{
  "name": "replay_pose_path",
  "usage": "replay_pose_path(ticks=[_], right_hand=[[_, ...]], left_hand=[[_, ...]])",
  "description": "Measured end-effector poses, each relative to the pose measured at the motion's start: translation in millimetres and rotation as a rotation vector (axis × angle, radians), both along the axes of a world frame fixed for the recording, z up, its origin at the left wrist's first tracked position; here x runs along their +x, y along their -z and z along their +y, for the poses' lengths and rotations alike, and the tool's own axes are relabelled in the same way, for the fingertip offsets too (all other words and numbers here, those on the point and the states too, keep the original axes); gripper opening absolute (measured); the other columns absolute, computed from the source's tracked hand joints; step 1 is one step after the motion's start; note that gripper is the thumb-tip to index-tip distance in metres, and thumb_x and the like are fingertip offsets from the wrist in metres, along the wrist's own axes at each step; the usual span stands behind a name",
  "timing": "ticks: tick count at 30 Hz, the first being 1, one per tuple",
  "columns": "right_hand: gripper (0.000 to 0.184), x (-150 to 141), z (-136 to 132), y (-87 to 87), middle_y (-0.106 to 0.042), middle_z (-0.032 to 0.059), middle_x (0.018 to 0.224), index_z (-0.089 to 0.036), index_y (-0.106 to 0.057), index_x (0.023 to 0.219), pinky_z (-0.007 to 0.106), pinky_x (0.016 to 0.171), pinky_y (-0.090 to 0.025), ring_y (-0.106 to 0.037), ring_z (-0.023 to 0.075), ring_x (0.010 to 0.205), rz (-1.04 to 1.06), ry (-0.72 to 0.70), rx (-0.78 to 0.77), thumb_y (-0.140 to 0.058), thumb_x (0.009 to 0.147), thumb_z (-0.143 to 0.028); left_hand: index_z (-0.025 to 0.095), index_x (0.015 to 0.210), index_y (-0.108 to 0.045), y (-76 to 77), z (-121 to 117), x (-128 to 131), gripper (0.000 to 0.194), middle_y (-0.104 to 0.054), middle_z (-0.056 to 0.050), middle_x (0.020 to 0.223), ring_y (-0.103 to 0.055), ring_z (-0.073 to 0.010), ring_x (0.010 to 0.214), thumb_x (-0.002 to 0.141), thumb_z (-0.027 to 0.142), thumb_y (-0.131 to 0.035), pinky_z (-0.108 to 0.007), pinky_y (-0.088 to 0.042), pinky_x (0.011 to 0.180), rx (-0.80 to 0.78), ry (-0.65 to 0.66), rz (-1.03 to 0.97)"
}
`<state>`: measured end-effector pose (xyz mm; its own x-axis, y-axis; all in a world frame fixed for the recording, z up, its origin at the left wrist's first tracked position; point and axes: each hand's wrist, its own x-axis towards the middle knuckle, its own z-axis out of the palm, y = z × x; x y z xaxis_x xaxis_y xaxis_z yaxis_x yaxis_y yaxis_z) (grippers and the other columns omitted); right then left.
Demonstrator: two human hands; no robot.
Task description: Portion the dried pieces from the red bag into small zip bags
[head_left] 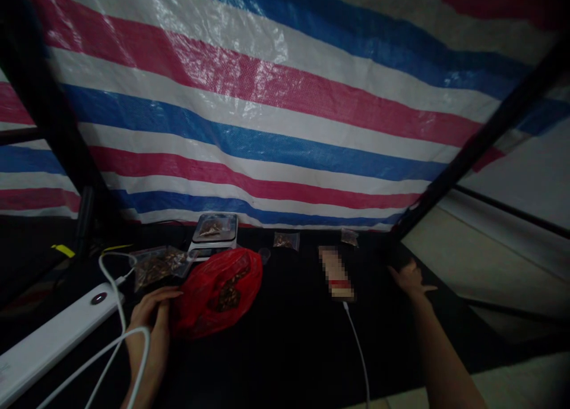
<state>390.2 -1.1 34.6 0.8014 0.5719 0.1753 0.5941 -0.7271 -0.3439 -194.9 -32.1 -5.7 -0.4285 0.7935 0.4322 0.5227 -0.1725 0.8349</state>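
Observation:
My left hand (pixel 151 317) is curled at the left end of a red plastic bag (pixel 218 293), gripping its gathered part. Dark brown pieces show through the bag. Just beyond the bag stands a white digital scale (pixel 214 237), holding a tray with a small bag of brown material. A larger clear zip bag (pixel 158 266) of the same brown pieces lies to the left of the scale. My right hand (pixel 412 278) is open with spread fingers at the black table's right side, holding nothing. The nearest item is a pixelated rectangular object (pixel 336 272).
Two small clear bags (pixel 285 240) stand along the table's back edge, with another (pixel 350 237) to the right. A white power strip (pixel 53 343) and white cables (pixel 120 320) lie at the left. Striped tarpaulin (pixel 249 124) hangs behind, on dark frame poles (pixel 481 142).

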Motion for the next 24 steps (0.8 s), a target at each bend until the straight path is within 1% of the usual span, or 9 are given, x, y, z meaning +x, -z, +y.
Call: replay_pose_path(ticks=[2,5,8,10,14,17,19,21,24], right_hand=[[0.06,-27.7,10.8,-10.4,-0.035,0.0246,0.132,-0.007,-0.021,0.132,0.064,0.093,-0.019,-0.027,0.0349,0.126,-0.208,-0.104,0.201,-0.037,0.082,-0.035],[0.046,-101.4,15.6,-25.6,-0.041,0.0163,0.13,-0.013,-0.032,0.128,0.058,0.1,-0.014,-0.033,0.0282,0.123,-0.395,-0.499,0.429,-0.033,0.085,-0.028],[0.036,-195.5,5.0,-38.0,-0.049,0.0096,0.123,-0.02,-0.043,0.119,0.048,0.098,-0.029,-0.041,0.0233,0.116,-0.249,-0.982,0.528,-0.036,0.085,-0.029],[0.028,-256.2,-6.5,-43.9,-0.053,0.0068,0.118,-0.024,-0.049,0.112,0.044,0.095,-0.035,-0.045,0.0218,0.112,-0.075,-1.234,0.504,-0.037,0.086,-0.027],[0.024,-348.3,-20.8,-44.8,-0.059,0.0037,0.105,-0.025,-0.055,0.102,0.037,0.09,-0.041,-0.052,0.0186,0.103,0.146,-1.528,0.435,-0.038,0.086,-0.019],[0.024,-386.7,-19.0,-35.9,-0.061,0.0036,0.098,-0.024,-0.055,0.101,0.034,0.082,-0.045,-0.056,0.0181,0.093,0.13,-1.561,0.384,-0.038,0.085,-0.017],[0.023,-396.0,-16.6,-29.7,-0.062,0.0047,0.095,-0.023,-0.055,0.099,0.035,0.079,-0.045,-0.057,0.0194,0.089,0.039,-1.514,0.368,-0.038,0.084,-0.017],[0.022,-389.4,-15.2,-25.6,-0.063,0.0049,0.094,-0.023,-0.056,0.098,0.037,0.079,-0.043,-0.056,0.0213,0.088,-0.06,-1.434,0.364,-0.039,0.084,-0.019],[0.022,-346.5,-13.1,-21.5,-0.063,0.0048,0.097,-0.023,-0.057,0.097,0.039,0.079,-0.04,-0.055,0.0234,0.09,-0.124,-1.182,0.403,-0.039,0.084,-0.026]], left_hand=[[0.018,0.077,-0.06,3.0,0.8,-0.6,0.029,-0.061,-0.006,0.092,-0.053,-0.0238,0.093,0.078,0.039,-0.039,-0.041,-0.037,0.089,-0.017,0.074,0.025],[0.019,0.083,-0.059,4.5,1.6,3.4,0.028,-0.06,-0.006,0.095,-0.051,-0.0243,0.096,0.079,0.039,-0.039,-0.042,-0.035,0.09,-0.025,0.112,0.099],[0.02,0.094,-0.055,0.9,0.4,13.9,0.026,-0.057,-0.006,0.101,-0.048,-0.0245,0.099,0.08,0.037,-0.042,-0.043,-0.034,0.09,-0.019,0.124,0.152],[0.021,0.098,-0.053,-5.4,-1.0,22.0,0.024,-0.055,-0.006,0.104,-0.046,-0.0244,0.102,0.081,0.035,-0.043,-0.043,-0.034,0.09,-0.006,0.138,0.15],[0.022,0.093,-0.054,-31.6,-0.8,31.1,0.019,-0.053,-0.005,0.108,-0.044,-0.0226,0.106,0.085,0.031,-0.039,-0.042,-0.033,0.094,0.066,0.182,0.143],[0.022,0.095,-0.054,-54.9,3.3,29.9,0.018,-0.052,-0.005,0.109,-0.043,-0.0208,0.106,0.085,0.029,-0.041,-0.039,-0.032,0.095,0.116,0.276,0.249],[0.022,0.095,-0.055,-62.9,7.5,27.1,0.016,-0.051,-0.005,0.108,-0.043,-0.02,0.106,0.083,0.029,-0.046,-0.037,-0.033,0.095,0.112,0.385,0.35],[0.022,0.095,-0.055,-61.2,12.5,24.1,0.016,-0.05,-0.004,0.109,-0.043,-0.0199,0.105,0.081,0.028,-0.049,-0.037,-0.034,0.094,0.083,0.491,0.437],[0.022,0.098,-0.054,-44.3,21.7,20.1,0.019,-0.048,-0.004,0.112,-0.041,-0.0205,0.106,0.08,0.026,-0.051,-0.039,-0.033,0.095,0.03,0.557,0.514]])
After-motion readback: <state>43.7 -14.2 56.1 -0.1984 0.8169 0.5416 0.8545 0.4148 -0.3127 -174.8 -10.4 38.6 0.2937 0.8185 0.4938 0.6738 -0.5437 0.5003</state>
